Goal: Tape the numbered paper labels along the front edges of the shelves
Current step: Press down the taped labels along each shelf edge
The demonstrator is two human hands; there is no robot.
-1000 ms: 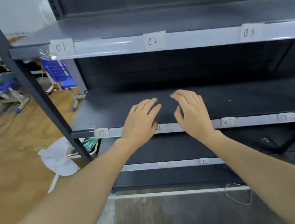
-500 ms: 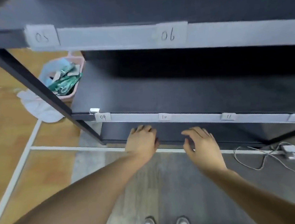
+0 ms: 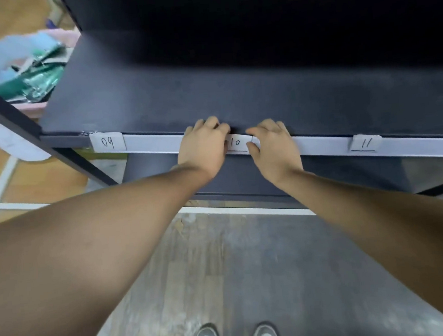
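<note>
Label 10 (image 3: 236, 143) sits on the shelf's pale front edge (image 3: 155, 147), directly between the hands, its long axis running left-right along the strip: left hand (image 3: 203, 145) and right hand (image 3: 274, 147) equally near, fingers curled over its ends, pressing, gripping nothing.

The flat metal shelf board (image 3: 182, 91) is a dark blue-grey, shading to near black at the back, and its long front edge strip (image 3: 155, 145) is pale grey with small white paper labels, the label 09 (image 3: 108, 142), the label 10 (image 3: 237, 143) and the label 11 (image 3: 365, 143), each numbered in black handwriting. The plank floor (image 3: 223, 273) below is mottled grey with whitish scuffs, turning orange-brown wood at the left, and the pale pink plastic basket (image 3: 35, 109) there holds green and light blue wrappings.
</note>
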